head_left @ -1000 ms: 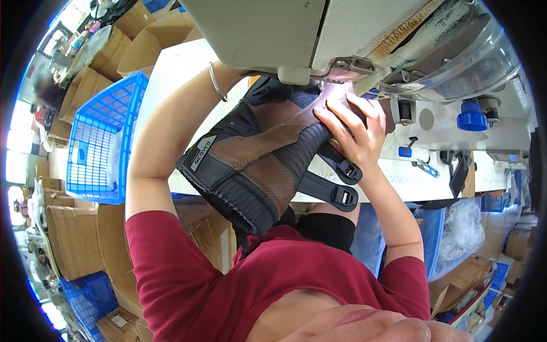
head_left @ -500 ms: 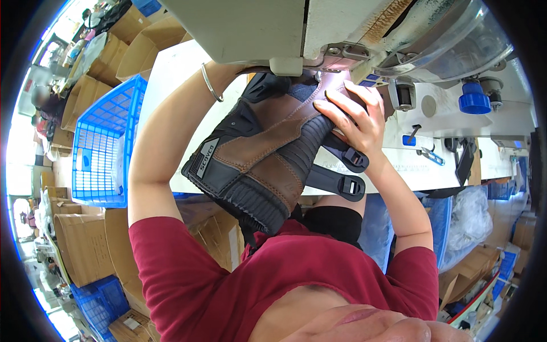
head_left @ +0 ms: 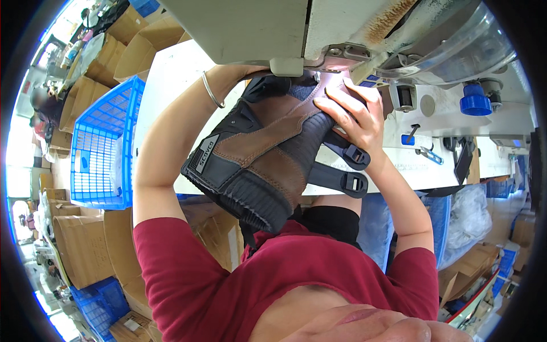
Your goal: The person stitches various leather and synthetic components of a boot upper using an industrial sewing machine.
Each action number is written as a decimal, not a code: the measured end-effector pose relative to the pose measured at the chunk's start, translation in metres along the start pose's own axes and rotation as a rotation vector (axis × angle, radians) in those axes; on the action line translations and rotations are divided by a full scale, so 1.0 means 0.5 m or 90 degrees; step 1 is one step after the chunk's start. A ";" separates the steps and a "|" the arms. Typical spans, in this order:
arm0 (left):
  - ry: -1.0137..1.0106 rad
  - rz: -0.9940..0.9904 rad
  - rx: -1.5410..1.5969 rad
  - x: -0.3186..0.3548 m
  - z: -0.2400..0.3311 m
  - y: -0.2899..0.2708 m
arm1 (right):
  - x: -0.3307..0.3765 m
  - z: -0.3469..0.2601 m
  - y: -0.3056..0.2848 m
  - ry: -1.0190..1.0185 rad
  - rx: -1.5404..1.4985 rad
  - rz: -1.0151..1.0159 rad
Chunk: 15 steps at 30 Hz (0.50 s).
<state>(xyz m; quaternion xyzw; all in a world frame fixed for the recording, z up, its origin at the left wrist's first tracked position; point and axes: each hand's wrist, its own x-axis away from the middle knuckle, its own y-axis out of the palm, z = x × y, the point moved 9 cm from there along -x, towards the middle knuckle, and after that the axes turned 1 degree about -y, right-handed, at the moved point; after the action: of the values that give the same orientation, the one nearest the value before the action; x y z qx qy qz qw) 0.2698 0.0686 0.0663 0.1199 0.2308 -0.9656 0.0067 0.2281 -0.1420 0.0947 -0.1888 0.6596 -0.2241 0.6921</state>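
A brown and black boot upper (head_left: 273, 154), with ribbed panels, a black cuff and buckled straps (head_left: 347, 176), sits tilted beneath the white head of a sewing machine (head_left: 250, 34). Bent fingers of my right hand (head_left: 362, 119) grip its leather edge near the lit sewing spot, thumb side out of sight. My left forearm (head_left: 171, 131), with a silver bangle (head_left: 212, 90), reaches behind the upper's far left side. The machine head and the upper hide my left hand's fingers, so their hold cannot be made out.
A blue plastic crate (head_left: 102, 148) stands at the left beside the white table (head_left: 162, 74). On the right of the table lie a blue-handled cutter (head_left: 431, 155) and a black tool. Cardboard boxes (head_left: 82, 248) line the left side, and clear plastic bags (head_left: 470, 222) the right.
The boot upper has shifted very slightly left and up at its lower end, its straps tipping a little downward. Both hands stay in nearly the same place.
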 end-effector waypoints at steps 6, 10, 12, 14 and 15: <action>-0.003 0.044 0.001 -0.004 -0.006 -0.015 | 0.001 -0.019 0.005 0.000 0.028 -0.015; -0.005 0.076 0.001 -0.011 -0.010 -0.028 | -0.007 -0.022 0.002 0.025 0.052 -0.016; -0.007 0.089 -0.001 -0.012 -0.012 -0.032 | -0.010 -0.020 0.001 0.029 0.066 -0.013; -0.011 0.099 -0.002 -0.009 -0.014 -0.030 | -0.014 -0.019 -0.001 0.025 0.035 0.008; -0.011 0.101 -0.003 -0.009 -0.014 -0.030 | -0.016 -0.015 0.000 0.025 0.036 0.007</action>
<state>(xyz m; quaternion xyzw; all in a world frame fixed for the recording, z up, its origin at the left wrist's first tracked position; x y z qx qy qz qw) 0.2745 0.0851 0.0681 0.1292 0.2228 -0.9625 0.0855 0.2203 -0.1374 0.1009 -0.1611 0.6676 -0.2422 0.6854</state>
